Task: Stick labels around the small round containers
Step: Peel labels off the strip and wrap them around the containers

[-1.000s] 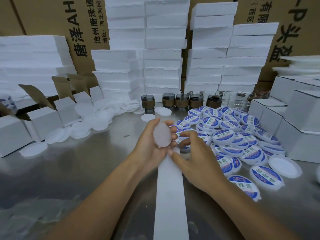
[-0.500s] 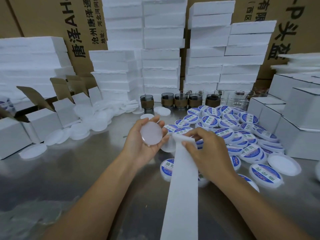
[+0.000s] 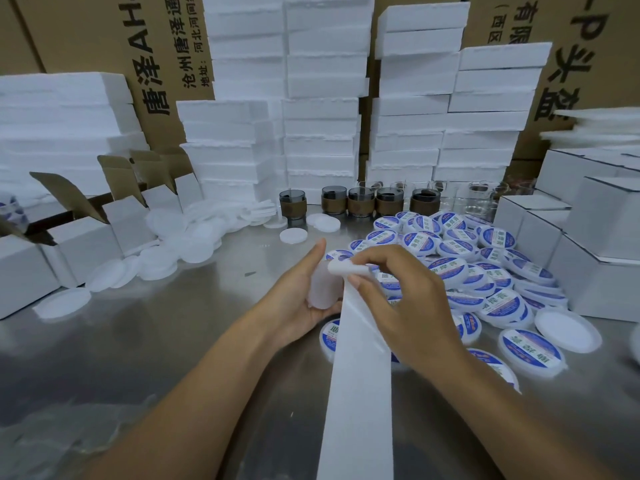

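My left hand [image 3: 294, 299] holds a plain white round container [image 3: 323, 289] upright on its edge above the metal table [image 3: 156, 341]. My right hand [image 3: 401, 299] pinches the top end of a long white backing strip [image 3: 360, 375], which runs down toward me and partly covers the container. The strip's end is curled over at my fingertips. A heap of blue-and-white labelled containers [image 3: 450, 268] lies on the right behind my right hand. One labelled container [image 3: 330, 336] lies just under my hands.
Unlabelled white lids [image 3: 166, 247] are heaped at the left beside open white cartons [image 3: 79, 237]. A loose lid [image 3: 568, 329] lies at the right. Dark jars [image 3: 334, 200] stand at the back before stacked foam blocks [image 3: 318, 133]. White boxes [image 3: 595, 254] line the right.
My right hand has pulled the strip's end up and left in front of the container. My left hand has turned the container from face-on to edge-on and lowered it slightly.
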A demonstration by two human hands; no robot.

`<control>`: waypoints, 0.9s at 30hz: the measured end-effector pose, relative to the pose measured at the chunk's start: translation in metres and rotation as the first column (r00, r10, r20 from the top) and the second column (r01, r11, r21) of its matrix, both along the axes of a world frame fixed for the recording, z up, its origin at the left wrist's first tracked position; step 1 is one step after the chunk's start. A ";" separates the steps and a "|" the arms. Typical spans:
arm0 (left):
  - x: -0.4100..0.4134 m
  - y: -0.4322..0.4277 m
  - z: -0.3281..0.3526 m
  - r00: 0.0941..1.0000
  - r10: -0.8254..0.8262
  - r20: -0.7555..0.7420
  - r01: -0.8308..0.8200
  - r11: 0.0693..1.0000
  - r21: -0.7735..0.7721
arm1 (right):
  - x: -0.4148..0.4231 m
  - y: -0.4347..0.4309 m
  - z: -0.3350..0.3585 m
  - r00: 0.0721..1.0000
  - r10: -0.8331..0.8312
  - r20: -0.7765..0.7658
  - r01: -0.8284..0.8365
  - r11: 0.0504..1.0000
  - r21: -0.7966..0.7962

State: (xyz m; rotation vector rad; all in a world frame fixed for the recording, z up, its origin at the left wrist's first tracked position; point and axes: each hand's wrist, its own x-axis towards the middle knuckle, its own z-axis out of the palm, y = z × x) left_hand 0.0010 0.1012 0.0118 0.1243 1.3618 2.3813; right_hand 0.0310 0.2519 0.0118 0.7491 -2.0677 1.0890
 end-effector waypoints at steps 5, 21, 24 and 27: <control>-0.001 -0.001 0.002 0.995 0.102 -0.015 -0.102 0.995 -0.017 | 0.000 -0.001 -0.001 0.993 0.121 -0.013 -0.120 0.992 0.036; 0.002 0.006 0.003 0.974 0.169 -0.153 -0.163 0.985 0.050 | -0.004 -0.002 0.000 0.990 -0.015 0.139 0.039 0.984 -0.173; 0.003 0.008 0.001 0.979 0.145 -0.144 -0.139 0.989 0.050 | -0.009 0.001 -0.007 0.971 -0.079 0.225 0.108 0.987 -0.118; 0.002 0.008 -0.002 0.979 0.161 -0.128 -0.162 0.987 0.001 | -0.013 0.004 -0.012 0.956 -0.152 0.251 0.170 0.984 -0.051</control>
